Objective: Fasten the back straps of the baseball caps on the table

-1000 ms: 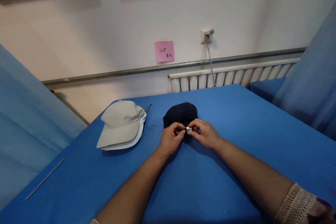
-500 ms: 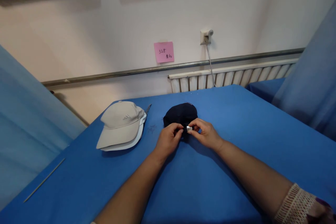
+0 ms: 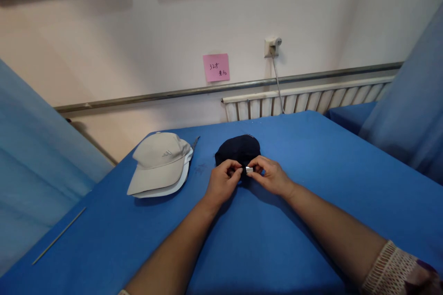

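Note:
A dark navy cap [image 3: 238,149] lies on the blue table [image 3: 311,184] in front of me. Both my hands meet at its near edge. My left hand [image 3: 223,182] pinches the cap's strap with closed fingers. My right hand [image 3: 270,176] is closed too, gripping a small silver buckle [image 3: 249,169] on that strap. The strap itself is mostly hidden by my fingers.
Two light caps [image 3: 159,163], beige on white, are stacked at the left of the table. A thin grey rod [image 3: 58,235] lies near the left front edge. Behind are a radiator [image 3: 304,100], a wall socket with cable [image 3: 272,47] and a pink note [image 3: 216,67]. Blue cloth hangs at both sides.
My hands have stayed at the cap's buckle, with only slight finger shifts. Nothing else has moved.

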{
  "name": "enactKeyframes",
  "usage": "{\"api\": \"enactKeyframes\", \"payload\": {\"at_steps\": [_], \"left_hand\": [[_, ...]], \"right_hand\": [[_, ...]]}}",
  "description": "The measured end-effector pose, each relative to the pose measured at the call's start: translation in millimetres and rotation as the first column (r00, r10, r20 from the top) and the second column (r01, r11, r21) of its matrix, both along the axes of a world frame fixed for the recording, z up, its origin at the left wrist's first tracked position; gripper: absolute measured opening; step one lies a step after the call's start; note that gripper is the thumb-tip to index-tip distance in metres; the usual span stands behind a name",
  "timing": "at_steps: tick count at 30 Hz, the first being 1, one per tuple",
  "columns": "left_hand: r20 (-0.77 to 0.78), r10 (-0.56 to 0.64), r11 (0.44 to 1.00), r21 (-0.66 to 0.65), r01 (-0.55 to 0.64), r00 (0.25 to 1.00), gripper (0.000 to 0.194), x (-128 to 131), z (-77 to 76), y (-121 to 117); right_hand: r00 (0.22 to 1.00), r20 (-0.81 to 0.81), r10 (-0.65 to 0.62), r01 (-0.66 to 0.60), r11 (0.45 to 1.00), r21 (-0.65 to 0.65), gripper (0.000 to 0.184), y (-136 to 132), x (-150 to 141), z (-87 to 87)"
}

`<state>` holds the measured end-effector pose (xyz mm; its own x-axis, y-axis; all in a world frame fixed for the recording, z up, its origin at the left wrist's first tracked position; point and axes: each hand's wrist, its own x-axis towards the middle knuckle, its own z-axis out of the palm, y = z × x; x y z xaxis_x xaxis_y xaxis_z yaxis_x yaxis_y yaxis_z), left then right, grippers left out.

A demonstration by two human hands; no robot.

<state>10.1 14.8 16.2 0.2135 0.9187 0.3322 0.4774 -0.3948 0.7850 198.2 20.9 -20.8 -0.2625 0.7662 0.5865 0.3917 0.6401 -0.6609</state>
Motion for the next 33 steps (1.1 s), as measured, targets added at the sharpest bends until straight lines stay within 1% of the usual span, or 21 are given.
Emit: {"api": "enactKeyframes", "payload": {"at_steps": [5, 9, 16, 23, 29, 33], "left_hand": [[0.116, 0.028, 0.992, -0.122, -0.014, 0.993, 0.016, 3.7, 1.6, 0.2], [0.149, 0.055, 0.988, -0.152, -0.032, 0.987, 0.017, 5.6, 1.1, 1.0], [0.095, 0.038, 0.989, -0.144, -0.024, 0.995, 0.015, 5.5, -0.5, 0.6], [0.043, -0.046, 0.991, -0.124, 0.051, 0.998, 0.020, 0.4, -1.0, 3.0], [0.026, 0.035, 0.995, -0.091, -0.032, 0.999, 0.014, 4.8, -0.3, 0.1], [0.013, 0.026, 0.995, -0.093, -0.024, 1.000, 0.013, 6.9, -1.6, -0.7]], "right_hand": [[1.000, 0.012, 0.011, -0.011, 1.000, -0.006, 0.007, 0.5, -0.6, -0.6], [1.000, 0.018, 0.016, -0.016, 1.000, -0.003, 0.007, 0.3, -1.1, -0.2], [0.999, 0.031, 0.022, -0.022, 1.000, -0.007, 0.007, -1.6, -1.8, 0.4], [1.000, -0.027, -0.008, 0.009, 0.999, 0.042, 0.008, 0.6, -0.6, -0.8], [1.000, -0.014, 0.016, -0.016, 1.000, 0.013, 0.007, -1.1, -1.3, 0.5], [1.000, 0.003, 0.030, -0.030, 1.000, -0.002, 0.007, -1.8, -2.4, 1.4]]}}
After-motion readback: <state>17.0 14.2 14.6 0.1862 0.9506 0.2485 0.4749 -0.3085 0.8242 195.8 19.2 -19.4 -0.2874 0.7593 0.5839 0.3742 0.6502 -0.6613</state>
